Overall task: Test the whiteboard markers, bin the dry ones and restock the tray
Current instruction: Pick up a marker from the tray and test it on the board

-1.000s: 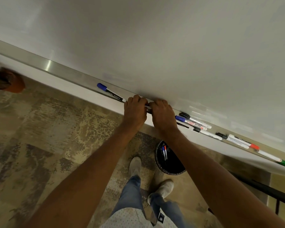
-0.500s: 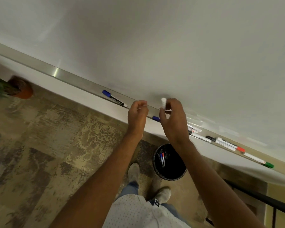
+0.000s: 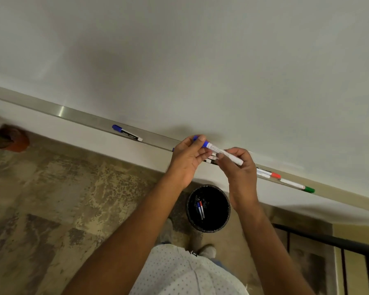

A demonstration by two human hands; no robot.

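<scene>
Both hands hold one blue-capped white marker (image 3: 223,152) in front of the whiteboard (image 3: 200,60), just above the metal tray (image 3: 83,119). My left hand (image 3: 188,158) pinches its blue cap end. My right hand (image 3: 240,169) grips the white barrel. On the tray lie another blue-capped marker (image 3: 127,133) to the left, and a red-capped marker (image 3: 268,173) and a green-capped marker (image 3: 296,185) to the right. More markers lie partly hidden behind my hands.
A black round bin (image 3: 208,208) stands on the floor below the tray, with a few markers inside. A potted plant in an orange pot (image 3: 13,141) sits at far left. A black metal rail (image 3: 328,239) runs at lower right.
My hands lifted a marker off the tray. One second ago both were down on the tray; now they hold the blue-capped marker between them, above the tray.
</scene>
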